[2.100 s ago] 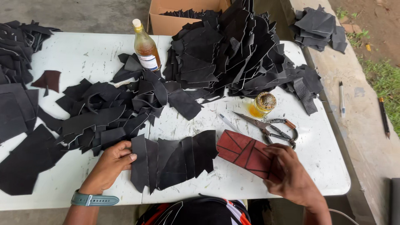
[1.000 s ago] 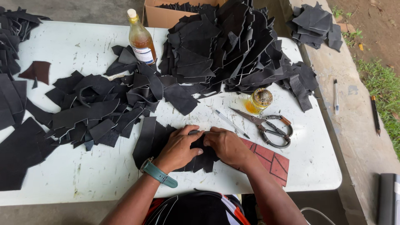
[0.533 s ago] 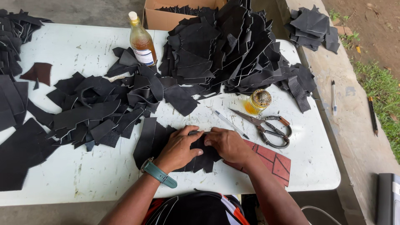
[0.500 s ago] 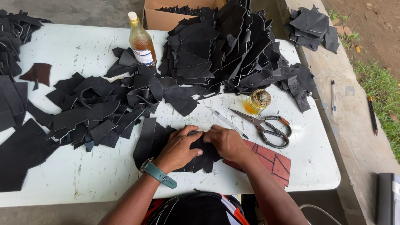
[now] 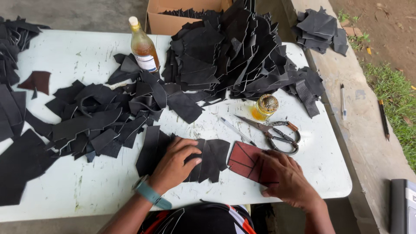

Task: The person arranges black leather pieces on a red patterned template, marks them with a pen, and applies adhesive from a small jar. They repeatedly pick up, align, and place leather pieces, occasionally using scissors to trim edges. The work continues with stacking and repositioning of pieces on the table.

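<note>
The left hand (image 5: 173, 162) lies flat, fingers spread and gripping nothing, pressed on a black leather piece (image 5: 212, 158) spread near the front edge of the white bench (image 5: 65, 190). A teal watch (image 5: 149, 195) sits on that wrist. The right hand (image 5: 284, 177) rests open too, fingers flat on a dark red pattern (image 5: 245, 158) marked with lines, which lies just beside the black piece on its right. Beyond the pattern are scissors (image 5: 271, 132) with blades closed and, to their left, a pen (image 5: 236, 130). A small jar (image 5: 265, 106) of yellow liquid stands just behind the scissors, at the foot of a tall heap (image 5: 229, 52) of black leather cuts. A lower pile of scraps (image 5: 99, 117) spreads across the middle left of the bench, and a glass bottle (image 5: 143, 45) of amber liquid stands upright behind it. A cardboard box (image 5: 169, 17) sits beyond the far edge. On the concrete ledge (image 5: 346, 69) to the right lie more black cuts (image 5: 320, 26), a second pen (image 5: 343, 99) and a pencil (image 5: 384, 119).
</note>
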